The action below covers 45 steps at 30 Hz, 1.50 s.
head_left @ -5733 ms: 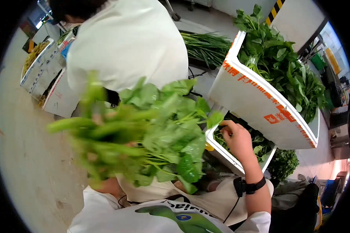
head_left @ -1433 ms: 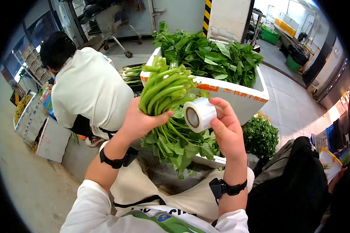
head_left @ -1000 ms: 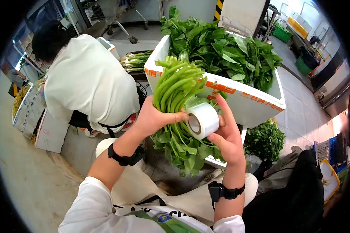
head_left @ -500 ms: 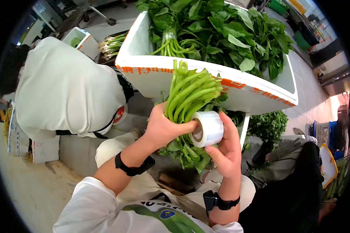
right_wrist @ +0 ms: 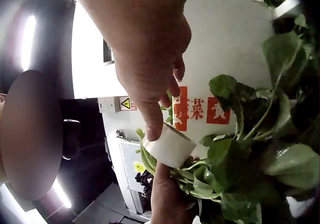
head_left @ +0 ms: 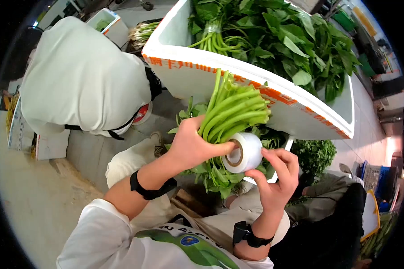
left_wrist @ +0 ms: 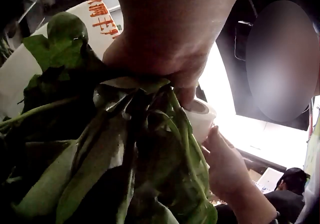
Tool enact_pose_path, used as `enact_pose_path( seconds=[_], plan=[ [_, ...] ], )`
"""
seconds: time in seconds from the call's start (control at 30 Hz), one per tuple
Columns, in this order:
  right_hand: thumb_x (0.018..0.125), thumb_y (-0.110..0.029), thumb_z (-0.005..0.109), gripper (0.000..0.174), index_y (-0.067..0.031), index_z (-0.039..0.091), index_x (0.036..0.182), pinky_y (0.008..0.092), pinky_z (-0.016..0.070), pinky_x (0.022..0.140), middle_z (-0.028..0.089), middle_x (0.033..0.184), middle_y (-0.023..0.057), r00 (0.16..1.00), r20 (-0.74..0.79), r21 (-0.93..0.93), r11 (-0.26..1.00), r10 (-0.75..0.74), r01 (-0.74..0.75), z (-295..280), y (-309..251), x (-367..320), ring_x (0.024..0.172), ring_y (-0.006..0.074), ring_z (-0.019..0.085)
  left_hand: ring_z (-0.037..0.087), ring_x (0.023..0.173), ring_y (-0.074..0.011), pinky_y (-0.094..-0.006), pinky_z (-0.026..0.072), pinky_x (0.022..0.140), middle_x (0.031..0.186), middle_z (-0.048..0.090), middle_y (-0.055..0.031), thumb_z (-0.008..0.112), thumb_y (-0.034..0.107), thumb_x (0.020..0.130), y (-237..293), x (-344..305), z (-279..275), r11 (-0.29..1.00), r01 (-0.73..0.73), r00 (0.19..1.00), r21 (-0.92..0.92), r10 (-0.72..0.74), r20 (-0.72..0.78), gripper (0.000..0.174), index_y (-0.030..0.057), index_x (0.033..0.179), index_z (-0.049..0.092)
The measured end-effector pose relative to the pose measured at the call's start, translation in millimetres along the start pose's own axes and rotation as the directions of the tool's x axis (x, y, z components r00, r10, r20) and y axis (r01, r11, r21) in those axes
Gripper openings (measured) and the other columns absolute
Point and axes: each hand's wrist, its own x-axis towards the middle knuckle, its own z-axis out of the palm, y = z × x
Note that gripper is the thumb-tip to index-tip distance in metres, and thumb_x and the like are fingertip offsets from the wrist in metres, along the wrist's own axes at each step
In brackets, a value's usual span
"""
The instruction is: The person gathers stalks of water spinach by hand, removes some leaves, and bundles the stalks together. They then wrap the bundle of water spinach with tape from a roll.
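My left hand (head_left: pixel 191 141) grips a bunch of green stems (head_left: pixel 233 110), cut ends up, leaves hanging below. Its thumb reaches to the core of a clear tape roll (head_left: pixel 249 152), which lies against the stems. The fingertips and thumb of my right hand (head_left: pixel 278 175) pinch the roll's outer right side. In the left wrist view, leaves (left_wrist: pixel 100 159) hang below the left hand (left_wrist: pixel 155 49), and the roll (left_wrist: pixel 201 119) shows beyond. In the right wrist view, the right hand (right_wrist: pixel 150 69) touches the roll (right_wrist: pixel 170 146), leaves (right_wrist: pixel 240 169) beside it.
A white foam box (head_left: pixel 251 96) with orange print stands in front, holding leafy bunches (head_left: pixel 273 40), one bound with clear wrap. Partly hidden below is another white box with greens. A person in white (head_left: pixel 85 80) bends at the left; curly greens (head_left: pixel 316 154) sit at the right.
Since the earlier frames the right hand came to the roll at the stems; lately its fingers have shifted to a pinch on the roll's right side. The stems tilt further right, and the view has shifted.
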Motion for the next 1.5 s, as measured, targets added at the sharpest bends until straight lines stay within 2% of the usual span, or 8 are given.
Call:
enact_pose_path(
  seconds=[0.33,0.67,0.97,1.03,1.13,1.27,1.4,1.5],
  plan=[
    [0.067,-0.027,0.086,0.061,-0.0058,0.07,0.122,0.0344,0.0493,0.08,0.064,0.106,0.0101,0.985,0.171,0.118,0.993,0.009,-0.03,20,-10,6,0.094,0.025,0.059,0.063,0.083,-0.0082,-0.028,0.0522,0.077,0.095,0.073,-0.0058,0.083,0.019,0.072,-12,-11,-21,0.998,0.058,0.998,-0.022,-0.057,0.027,0.046,-0.0005,0.11,0.068],
    [0.055,-0.045,0.083,0.058,-0.0056,0.076,0.097,0.0326,0.0474,0.065,0.065,0.08,0.0046,0.965,-0.111,0.044,0.969,-0.237,0.243,32,6,-2,0.074,0.0219,0.059,0.064,0.087,-0.0084,-0.0282,0.0528,0.08,0.099,0.073,-0.0072,0.084,0.018,0.074,-8,-17,-24,0.991,0.033,0.997,-0.127,-0.024,0.068,0.046,-0.003,0.111,0.068],
    [0.057,-0.024,0.092,0.045,-0.0046,0.076,0.094,0.0314,0.0481,0.065,0.068,0.083,0.0058,0.963,-0.165,0.198,0.949,-0.214,0.245,36,3,1,0.074,0.0211,0.06,0.064,0.084,-0.0085,-0.028,0.0531,0.078,0.096,0.073,-0.0071,0.083,0.017,0.074,-7,-16,-23,0.998,0.01,1.0,-0.064,-0.01,0.005,0.042,-0.0036,0.108,0.069],
    [0.065,-0.008,0.089,0.033,-0.0021,0.075,0.095,0.0307,0.0481,0.065,0.068,0.085,0.0081,0.99,-0.137,0.394,0.919,0.041,0.017,37,-1,0,0.076,0.0201,0.06,0.064,0.084,-0.0086,-0.0281,0.0531,0.077,0.096,0.073,-0.0073,0.083,0.017,0.074,-2,-15,-22,0.999,0.035,0.999,-0.025,-0.035,-0.006,0.042,-0.004,0.107,0.068],
    [0.068,0.003,0.083,0.029,0.0005,0.074,0.096,0.0297,0.0478,0.064,0.068,0.089,0.0095,0.982,-0.103,0.48,0.872,0.159,-0.091,36,-1,0,0.077,0.0186,0.061,0.065,0.083,-0.0087,-0.0284,0.0533,0.076,0.094,0.074,-0.0077,0.084,0.017,0.074,2,-14,-20,0.993,-0.021,1.0,-0.114,0.021,-0.003,0.041,-0.004,0.106,0.069],
    [0.07,0.002,0.08,0.024,0.0002,0.074,0.093,0.0287,0.0467,0.064,0.068,0.091,0.008,0.999,-0.037,0.395,0.918,0.026,-0.009,28,6,5,0.075,0.0162,0.059,0.065,0.082,-0.0084,-0.0282,0.0532,0.075,0.093,0.074,-0.0074,0.084,0.017,0.073,-1,-11,-20,0.998,-0.042,0.999,-0.051,0.043,0.023,0.041,-0.003,0.106,0.07],
    [0.07,0.001,0.08,0.018,0.0001,0.073,0.087,0.0285,0.0459,0.064,0.067,0.087,0.0074,0.981,0.077,0.483,0.854,0.178,-0.193,24,7,7,0.075,0.0164,0.059,0.064,0.081,-0.008,-0.0276,0.0526,0.075,0.093,0.074,-0.0071,0.085,0.018,0.072,-2,-11,-28,0.999,-0.039,0.994,0.018,0.037,0.099,0.043,-0.0024,0.106,0.07],
    [0.073,0.002,0.077,0.013,-0.0002,0.07,0.084,0.0291,0.0459,0.067,0.065,0.085,0.0061,0.983,0.175,0.439,0.889,0.06,-0.132,21,9,9,0.077,0.0177,0.059,0.064,0.08,-0.0077,-0.0272,0.0521,0.074,0.091,0.073,-0.0065,0.085,0.019,0.071,-3,-12,-32,0.998,-0.065,0.992,0.008,0.063,0.109,0.043,-0.0016,0.106,0.07]
  ],
)
